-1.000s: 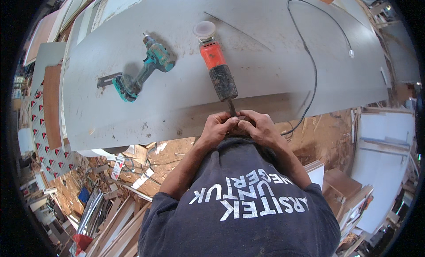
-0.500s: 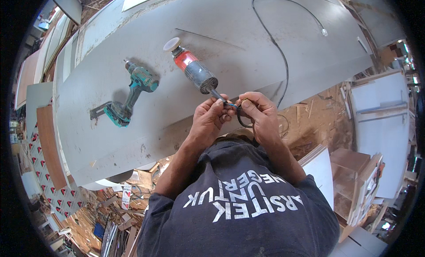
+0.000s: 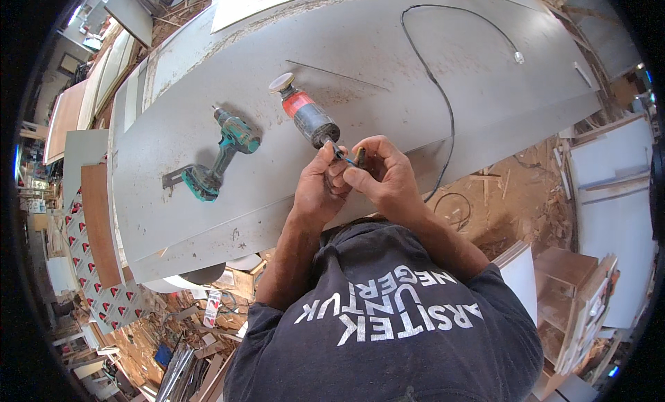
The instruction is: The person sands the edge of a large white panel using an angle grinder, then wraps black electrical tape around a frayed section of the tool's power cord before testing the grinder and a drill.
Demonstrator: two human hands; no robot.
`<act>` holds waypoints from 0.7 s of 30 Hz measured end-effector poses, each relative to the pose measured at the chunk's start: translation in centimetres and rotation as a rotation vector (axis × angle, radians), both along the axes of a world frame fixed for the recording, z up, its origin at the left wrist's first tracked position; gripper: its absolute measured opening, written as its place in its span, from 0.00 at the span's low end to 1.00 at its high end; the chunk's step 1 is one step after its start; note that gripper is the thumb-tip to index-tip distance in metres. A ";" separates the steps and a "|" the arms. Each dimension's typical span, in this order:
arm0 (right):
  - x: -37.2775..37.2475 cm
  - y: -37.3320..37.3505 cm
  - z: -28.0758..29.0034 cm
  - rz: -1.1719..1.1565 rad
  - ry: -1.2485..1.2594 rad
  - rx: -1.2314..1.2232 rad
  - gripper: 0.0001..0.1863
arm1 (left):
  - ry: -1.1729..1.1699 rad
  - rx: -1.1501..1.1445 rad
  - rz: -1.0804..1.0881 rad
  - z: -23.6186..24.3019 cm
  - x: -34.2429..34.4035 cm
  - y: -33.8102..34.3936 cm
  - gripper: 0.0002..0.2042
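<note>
A red and black power tool [image 3: 310,115] with a round pale disc at its far end lies on the grey board, its rear toward me. My left hand [image 3: 320,187] is closed around the short black cord [image 3: 333,147] at the tool's rear, where thin blue wire [image 3: 351,162] shows. Close against it, my right hand [image 3: 389,177] pinches the wire end between thumb and fingers. A small yellow and dark piece [image 3: 359,156] stands up beside the right fingers; I cannot make out what it is. My fingers hide most of the wires.
Left of the tool lies a green and black cordless drill [image 3: 225,153]. A thin rod [image 3: 336,74] lies behind the tool. A black cable [image 3: 443,97] with a pale plug curves across the right of the grey board [image 3: 173,229]. Wood scraps litter the floor; wooden cabinets [image 3: 564,277] stand at right.
My right hand has drawn in against the left and turned, its thumb now at the wires. The black cable loop below it is no longer visible. The whole view has shifted slightly.
</note>
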State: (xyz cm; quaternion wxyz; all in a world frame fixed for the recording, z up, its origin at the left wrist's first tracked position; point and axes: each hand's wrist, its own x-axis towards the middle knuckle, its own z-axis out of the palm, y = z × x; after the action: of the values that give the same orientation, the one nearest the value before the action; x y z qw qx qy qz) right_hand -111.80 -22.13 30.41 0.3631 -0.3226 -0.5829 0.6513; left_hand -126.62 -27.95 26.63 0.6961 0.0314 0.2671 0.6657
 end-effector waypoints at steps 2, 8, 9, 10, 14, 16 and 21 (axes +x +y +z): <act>-0.5 0.6 0.1 -0.043 -0.143 0.220 0.07 | -0.025 0.041 -0.012 -0.1 -0.2 0.1 0.14; -1.5 1.8 -0.6 -0.087 -0.267 0.621 0.12 | -0.173 0.134 -0.019 -0.9 -0.7 0.5 0.13; -1.5 1.8 -0.7 -0.062 -0.273 0.620 0.13 | -0.207 0.146 -0.027 -0.9 -0.9 0.6 0.13; -1.4 1.7 -0.5 -0.008 -0.270 0.513 0.14 | -0.241 0.158 -0.034 -0.8 -0.9 0.7 0.13; -1.3 1.7 0.1 0.219 -0.092 -0.137 0.15 | -0.138 0.075 0.005 -0.4 -0.5 0.8 0.14; -1.3 1.9 0.2 0.296 0.065 -0.444 0.16 | -0.123 0.132 -0.029 -1.1 -0.8 0.6 0.14; -0.4 2.0 -0.1 0.325 0.020 -0.345 0.13 | -0.129 0.081 -0.025 -0.8 -1.2 0.4 0.13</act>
State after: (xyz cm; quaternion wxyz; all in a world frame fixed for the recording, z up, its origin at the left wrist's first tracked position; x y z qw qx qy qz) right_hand -112.23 -20.08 30.35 0.1988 -0.2754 -0.5038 0.7942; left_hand -127.79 -27.57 25.85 0.7184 0.0200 0.1938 0.6678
